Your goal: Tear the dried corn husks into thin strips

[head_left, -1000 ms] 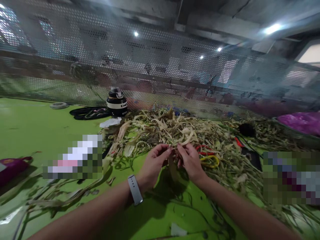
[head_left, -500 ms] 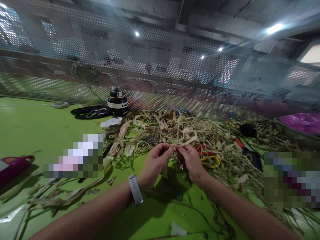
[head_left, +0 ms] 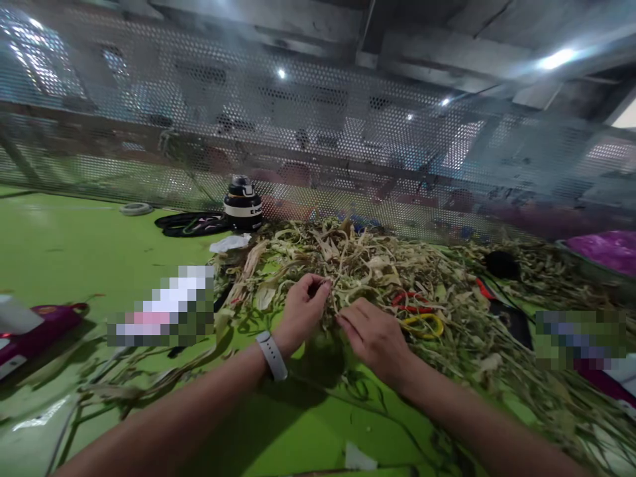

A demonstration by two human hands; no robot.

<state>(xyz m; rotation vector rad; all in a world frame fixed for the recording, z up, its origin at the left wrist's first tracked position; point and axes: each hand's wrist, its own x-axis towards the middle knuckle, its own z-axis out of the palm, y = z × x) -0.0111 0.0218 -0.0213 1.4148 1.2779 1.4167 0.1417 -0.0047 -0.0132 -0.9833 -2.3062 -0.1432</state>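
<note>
My left hand (head_left: 304, 315), with a pale watch band (head_left: 271, 356) on the wrist, is closed in a pinch on a thin dried plant strip (head_left: 334, 291). Close by on the right, my right hand (head_left: 375, 334) has its fingers bent and pressed together at the strip's lower part; the fingertips are partly hidden. Behind both hands spreads a heap of dried plant strips (head_left: 322, 248), pale and tangled. A red loop (head_left: 412, 303) and a yellow loop (head_left: 427, 326), which look like handles, lie in the heap beside my right hand.
A black bottle with a white band (head_left: 243, 207) stands at the back before a perforated metal screen (head_left: 318, 146). Left of it lie a black strap-like bundle (head_left: 191, 224) and a tape roll (head_left: 136, 209). A purple bag (head_left: 609, 250) sits far right. The tabletop (head_left: 74, 245) is green.
My hands have moved slightly apart. My right hand has turned, its back now facing up, and sits lower than the left. The view has shifted slightly left.
</note>
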